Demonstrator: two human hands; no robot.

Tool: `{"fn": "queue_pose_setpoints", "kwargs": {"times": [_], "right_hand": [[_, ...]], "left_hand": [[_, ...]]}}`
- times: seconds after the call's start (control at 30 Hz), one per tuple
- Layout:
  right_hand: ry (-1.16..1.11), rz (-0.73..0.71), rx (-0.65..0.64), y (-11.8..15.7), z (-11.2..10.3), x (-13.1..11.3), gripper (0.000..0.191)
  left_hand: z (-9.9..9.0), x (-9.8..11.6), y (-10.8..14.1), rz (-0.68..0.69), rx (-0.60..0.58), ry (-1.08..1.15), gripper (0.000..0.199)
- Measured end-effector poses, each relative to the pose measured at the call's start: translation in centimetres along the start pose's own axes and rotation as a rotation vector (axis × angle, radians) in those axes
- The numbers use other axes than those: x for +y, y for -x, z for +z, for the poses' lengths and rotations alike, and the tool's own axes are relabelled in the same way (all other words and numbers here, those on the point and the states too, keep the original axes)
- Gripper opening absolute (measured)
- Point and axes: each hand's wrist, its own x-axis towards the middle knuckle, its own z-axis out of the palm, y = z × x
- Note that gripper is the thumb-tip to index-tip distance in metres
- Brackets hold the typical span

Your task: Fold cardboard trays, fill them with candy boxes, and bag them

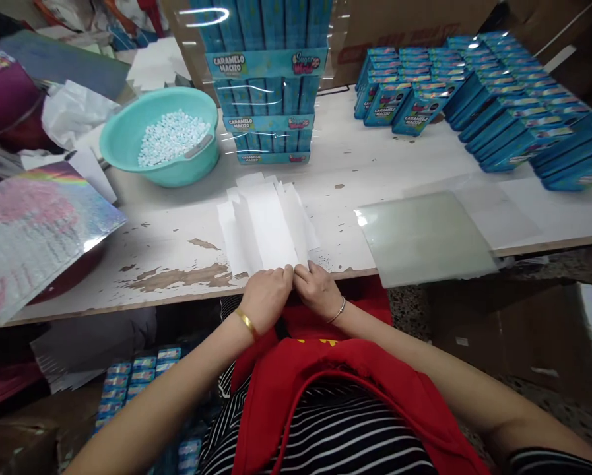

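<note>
You stood at a white table (345,148) with chipped, brown-patched paint, above a dark speckled floor (408,310).

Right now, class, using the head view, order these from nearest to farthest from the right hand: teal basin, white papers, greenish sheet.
1. White papers: just ahead and left of the right hand.
2. Greenish sheet: off to the right.
3. Teal basin: left, farther back.

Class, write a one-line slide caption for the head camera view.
Left hand and right hand close together at overlapping white paper sheets, a round turquoise plastic basin beyond, to the left.
</note>
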Motion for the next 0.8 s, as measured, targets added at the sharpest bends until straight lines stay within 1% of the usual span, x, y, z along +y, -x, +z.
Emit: {"fn": "queue_pose_setpoints", "kwargs": {"times": [0.03, 0.07, 0.1, 0.17, 0.27, 0.33, 0.43, 0.47, 0.5, 0.53, 0.57, 0.6, 0.63, 0.67, 0.7, 0.73, 0.8], "right_hand": [[-0.004, 0.009, 0.004, 0.1, 0.1, 0.0, 0.032], [-0.013, 0.016, 0.003, 0.2, 0.2, 0.0, 0.031], [-0.027, 0.025, 0.001, 0.3, 0.3, 0.0, 0.031], [-0.056, 0.056, -0.003, 0.4, 0.6, 0.0, 0.029], [-0.122, 0.111, -0.023, 0.6, 1.2, -0.1, 0.025], [-0.194, 0.131, -0.026, 0.8, 1.4, -0.1, 0.022], [-0.344, 0.118, 0.039, 0.9, 0.7, -0.1, 0.013], [-0.397, 0.111, 0.065, 0.9, 0.2, -0.1, 0.018], [-0.448, 0.128, 0.086, 0.7, -0.4, 0.0, 0.03], [-0.49, 0.179, 0.099, 0.5, -1.0, 0.2, 0.046], [-0.522, 0.261, 0.104, 0.1, -1.5, 0.5, 0.062], [-0.541, 0.363, 0.1, -0.5, -1.9, 0.9, 0.073], [-0.547, 0.46, 0.081, -1.2, -2.2, 1.4, 0.078], [-0.542, 0.529, 0.039, -1.9, -2.2, 2.0, 0.078], [-0.531, 0.557, -0.028, -2.8, -2.2, 2.7, 0.073], [-0.515, 0.544, -0.116, -3.6, -2.1, 3.5, 0.067], [-0.471, 0.458, -0.322, -5.1, -2.1, 5.0, 0.059]], "left_hand": [[-0.5, 0.3, -0.6, -0.031, -0.09, -0.034, 0.024], [-0.8, 0.5, -1.2, -0.056, -0.145, -0.054, 0.022], [-1.0, 0.6, -1.8, -0.07, -0.174, -0.06, 0.02], [-1.0, 0.2, -2.8, -0.067, -0.194, -0.04, 0.02], [-0.6, -1.4, -3.8, -0.019, -0.21, 0.056, 0.032], [-0.5, -2.6, -4.3, 0.025, -0.258, 0.142, 0.034], [-0.8, -4.0, -5.0, 0.05, -0.347, 0.262, 0.033], [-0.9, -4.2, -5.1, 0.037, -0.369, 0.287, 0.034], [-1.0, -4.3, -5.2, 0.019, -0.382, 0.297, 0.035], [-1.1, -4.2, -5.2, 0.002, -0.382, 0.292, 0.036], [-1.1, -3.9, -5.1, -0.013, -0.369, 0.273, 0.035], [-1.1, -3.5, -4.9, -0.024, -0.347, 0.243, 0.034], [-1.0, -3.0, -4.7, -0.032, -0.316, 0.216, 0.031], [-0.8, -2.3, -4.4, -0.038, -0.281, 0.196, 0.027], [-0.7, -1.6, -4.1, -0.042, -0.247, 0.189, 0.022], [-0.5, -0.9, -3.8, -0.035, -0.225, 0.199, 0.018], [-0.6, 0.0, -3.3, 0.031, -0.176, 0.265, 0.016]]}}
